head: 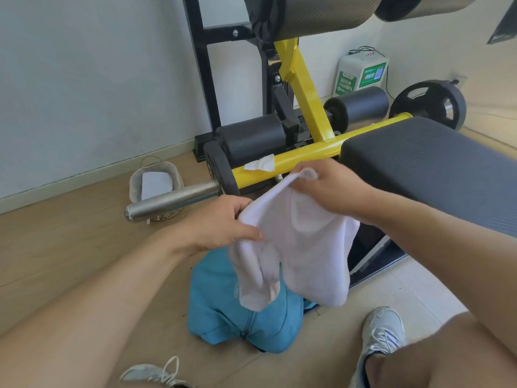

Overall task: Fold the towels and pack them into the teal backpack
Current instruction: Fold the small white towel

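Towel [302,247] held by both hands hides teal backpack's [218,309] top

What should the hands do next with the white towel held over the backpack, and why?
Probably bring the two held edges together to make a first fold. The left hand and the right hand each grip the top edge of the white towel, which hangs loose and unfolded above the teal backpack on the floor.
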`<state>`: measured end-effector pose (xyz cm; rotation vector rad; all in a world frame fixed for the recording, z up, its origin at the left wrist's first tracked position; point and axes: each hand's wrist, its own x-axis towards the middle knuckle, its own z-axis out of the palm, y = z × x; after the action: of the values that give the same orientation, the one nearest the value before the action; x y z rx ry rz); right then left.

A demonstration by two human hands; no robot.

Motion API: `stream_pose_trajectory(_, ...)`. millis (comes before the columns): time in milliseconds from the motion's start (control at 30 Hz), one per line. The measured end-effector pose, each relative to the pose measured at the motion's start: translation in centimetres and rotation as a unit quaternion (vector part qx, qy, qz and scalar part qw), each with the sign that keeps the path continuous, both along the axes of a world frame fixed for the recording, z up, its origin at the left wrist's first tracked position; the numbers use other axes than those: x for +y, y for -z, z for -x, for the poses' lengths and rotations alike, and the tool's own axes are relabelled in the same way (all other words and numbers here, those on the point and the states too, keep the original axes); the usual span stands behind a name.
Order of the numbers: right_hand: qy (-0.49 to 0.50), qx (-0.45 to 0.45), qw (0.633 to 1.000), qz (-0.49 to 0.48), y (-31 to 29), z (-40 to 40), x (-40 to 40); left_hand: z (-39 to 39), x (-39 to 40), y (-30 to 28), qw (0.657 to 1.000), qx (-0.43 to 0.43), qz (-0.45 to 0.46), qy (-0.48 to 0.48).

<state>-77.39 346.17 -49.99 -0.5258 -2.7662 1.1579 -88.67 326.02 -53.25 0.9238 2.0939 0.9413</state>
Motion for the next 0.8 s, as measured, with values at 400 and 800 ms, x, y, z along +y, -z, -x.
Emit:
stream_pose_trajectory(400, 0.357, 0.177, 0.902, 0.165, 0.2, 0.1, 4.3, 1.3, -1.7, 0.6, 0.978, -0.139, 0.152, -0.045)
stream_pose_trajectory(800, 0.194, 0.035, 0.933, 0.301, 2.5, 1.3, -2.0, -0.4, 0.7, -1.4, 0.894, -0.372, -0.115, -0.222)
